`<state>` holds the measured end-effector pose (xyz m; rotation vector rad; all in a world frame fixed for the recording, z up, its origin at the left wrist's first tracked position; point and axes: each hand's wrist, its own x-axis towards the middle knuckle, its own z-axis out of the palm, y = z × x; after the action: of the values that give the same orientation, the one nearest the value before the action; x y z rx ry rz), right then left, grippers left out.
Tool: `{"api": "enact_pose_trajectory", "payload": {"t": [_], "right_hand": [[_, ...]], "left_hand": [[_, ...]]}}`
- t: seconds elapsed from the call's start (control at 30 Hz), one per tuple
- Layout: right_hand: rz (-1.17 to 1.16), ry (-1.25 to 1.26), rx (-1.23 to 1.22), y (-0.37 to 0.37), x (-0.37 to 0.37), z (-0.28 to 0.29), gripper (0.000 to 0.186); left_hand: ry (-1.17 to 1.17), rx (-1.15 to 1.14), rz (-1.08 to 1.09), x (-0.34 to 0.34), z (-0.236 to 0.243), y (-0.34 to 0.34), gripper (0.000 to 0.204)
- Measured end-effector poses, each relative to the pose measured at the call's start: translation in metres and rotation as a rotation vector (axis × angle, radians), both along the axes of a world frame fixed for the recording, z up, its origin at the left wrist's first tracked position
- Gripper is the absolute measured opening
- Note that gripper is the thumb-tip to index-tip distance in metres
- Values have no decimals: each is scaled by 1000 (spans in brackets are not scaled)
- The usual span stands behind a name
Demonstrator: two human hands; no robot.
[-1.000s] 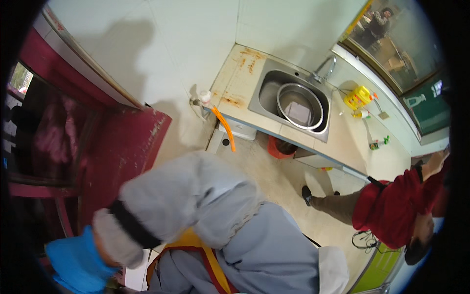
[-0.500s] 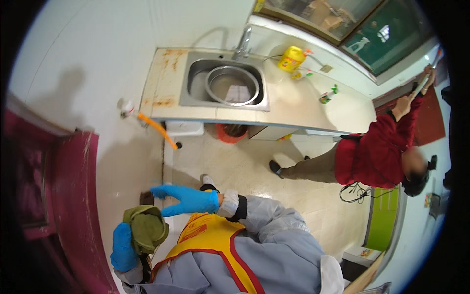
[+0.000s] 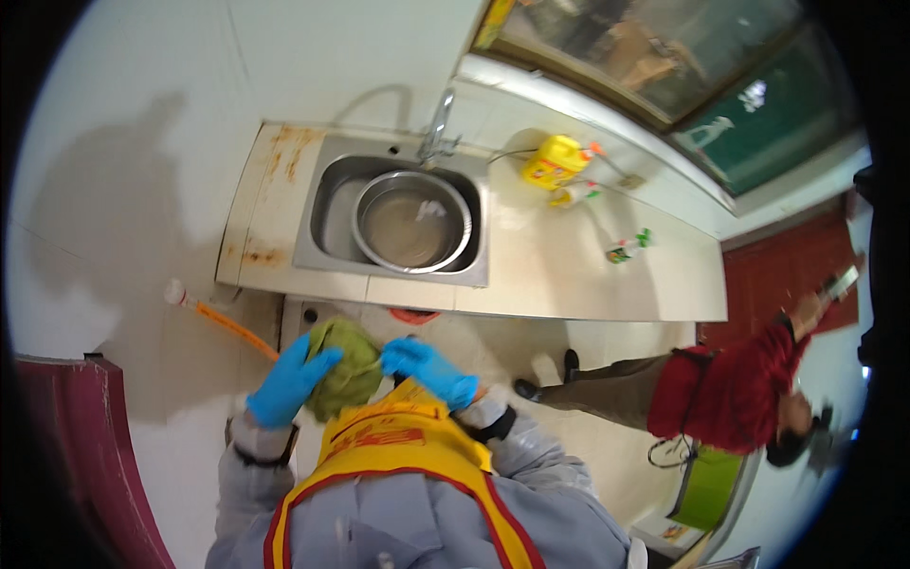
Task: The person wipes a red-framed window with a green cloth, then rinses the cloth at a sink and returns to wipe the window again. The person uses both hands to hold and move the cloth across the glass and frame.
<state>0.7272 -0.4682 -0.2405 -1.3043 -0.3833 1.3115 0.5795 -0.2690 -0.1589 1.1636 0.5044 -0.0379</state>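
A bunched green cloth (image 3: pixel 343 372) is in front of my apron, just short of the counter. My left hand (image 3: pixel 289 381), in a blue glove, is closed around its left side. My right hand (image 3: pixel 434 372), gloved in the same blue, has its bent fingers pinched at the cloth's right edge; the fingertips are partly hidden. Beyond the cloth, a round metal basin (image 3: pixel 414 269) holding water sits inside the steel sink (image 3: pixel 320 213). The faucet (image 3: pixel 439 128) rises behind it.
A yellow jug (image 3: pixel 555 161) and spray bottles (image 3: pixel 629 247) stand on the counter (image 3: pixel 550 275). An orange hose (image 3: pixel 232 325) runs from the left wall. A maroon panel (image 3: pixel 81 446) borders the left. At right, a person in red (image 3: pixel 720 403) stands near the counter.
My right hand has come onto the cloth, and my left hand has carried it right and toward the counter. The view has shifted. At right, the person's raised arms have come down.
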Motion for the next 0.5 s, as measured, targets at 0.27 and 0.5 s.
{"api": "enact_pose_trajectory", "payload": {"t": [0.27,0.5], "right_hand": [[-335,-13,-254,-10,171,-85,22],[-376,98,-315,34,208,-137,26]], "left_hand": [[174,-149,198,145,-95,52,48],[91,214,111,282,-190,124,54]]}}
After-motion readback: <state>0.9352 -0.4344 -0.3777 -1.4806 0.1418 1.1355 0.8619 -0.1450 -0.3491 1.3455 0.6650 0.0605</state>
